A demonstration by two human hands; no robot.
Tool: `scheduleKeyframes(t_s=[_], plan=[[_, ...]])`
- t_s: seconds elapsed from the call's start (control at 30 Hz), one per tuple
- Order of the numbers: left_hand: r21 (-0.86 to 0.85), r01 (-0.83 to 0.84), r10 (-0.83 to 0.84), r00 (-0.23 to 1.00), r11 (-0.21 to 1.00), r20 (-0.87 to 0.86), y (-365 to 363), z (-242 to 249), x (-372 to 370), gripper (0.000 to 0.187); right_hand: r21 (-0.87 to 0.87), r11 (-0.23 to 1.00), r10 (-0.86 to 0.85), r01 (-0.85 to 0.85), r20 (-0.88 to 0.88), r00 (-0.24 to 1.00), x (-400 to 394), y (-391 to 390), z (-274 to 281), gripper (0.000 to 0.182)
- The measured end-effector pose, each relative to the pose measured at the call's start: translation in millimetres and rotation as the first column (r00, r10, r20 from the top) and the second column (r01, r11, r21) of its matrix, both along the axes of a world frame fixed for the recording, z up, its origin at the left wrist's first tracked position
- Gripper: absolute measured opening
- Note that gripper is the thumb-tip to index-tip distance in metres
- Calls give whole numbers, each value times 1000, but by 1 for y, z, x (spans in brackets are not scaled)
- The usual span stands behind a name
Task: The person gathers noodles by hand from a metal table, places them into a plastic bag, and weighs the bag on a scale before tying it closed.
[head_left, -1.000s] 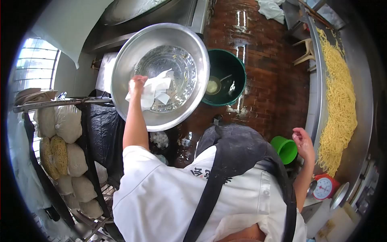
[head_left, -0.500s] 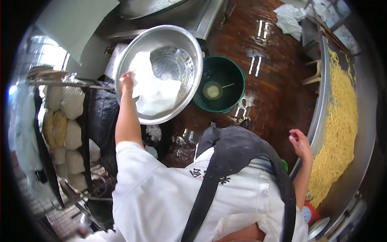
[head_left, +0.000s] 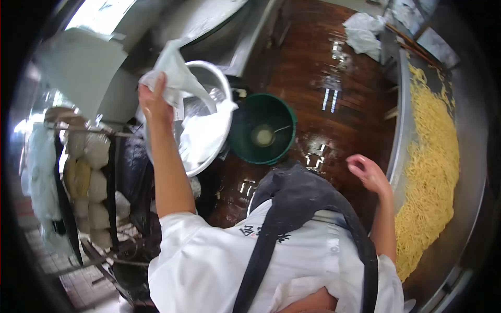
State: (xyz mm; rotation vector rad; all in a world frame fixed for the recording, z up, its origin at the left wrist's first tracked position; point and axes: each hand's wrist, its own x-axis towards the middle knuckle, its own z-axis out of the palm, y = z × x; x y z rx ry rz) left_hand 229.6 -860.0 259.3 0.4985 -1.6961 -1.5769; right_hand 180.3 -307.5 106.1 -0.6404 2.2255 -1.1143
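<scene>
My left hand (head_left: 156,101) is closed on a white cloth (head_left: 175,70), lifted over the left side of a large metal basin (head_left: 228,89). The cloth hangs down towards more white material (head_left: 201,136) inside the basin; whether they are one piece I cannot tell. My right hand (head_left: 367,172) hovers at the right with its fingers curled and a gap between thumb and fingers, holding nothing. It is nearest to a long metal trough (head_left: 401,141) that holds a heap of yellow noodles (head_left: 430,177).
A green tub (head_left: 292,125) with a small round bowl (head_left: 263,136) inside stands right of the basin on the wet brown floor (head_left: 308,57). At the left is a rack with bagged goods (head_left: 98,185). White plastic bags (head_left: 362,35) lie at the top right.
My left hand has moved up and left, raising the cloth out of the basin. The basin appears narrower and more tilted. My right hand has shifted slightly left in view.
</scene>
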Motion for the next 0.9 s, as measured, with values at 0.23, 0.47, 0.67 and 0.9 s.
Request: scheduleKeyframes(t_s=[0.23,0.47,0.67,0.9], plan=[[393,575,-629,777,718,12,295,-64,-95,36,-130,938,336,-321,116,935,-80,-45,-24,43],[584,735,-889,456,345,-48,347,-66,-223,38,-573,408,-429,711,567,703,-139,11,-53,49],[728,673,-991,68,131,116,393,-87,-338,33,-821,173,-972,544,-53,228,-168,119,14,58],[59,998,-791,-58,-28,609,487,-135,-437,55,-522,366,-928,771,-145,342,-141,168,60,20]])
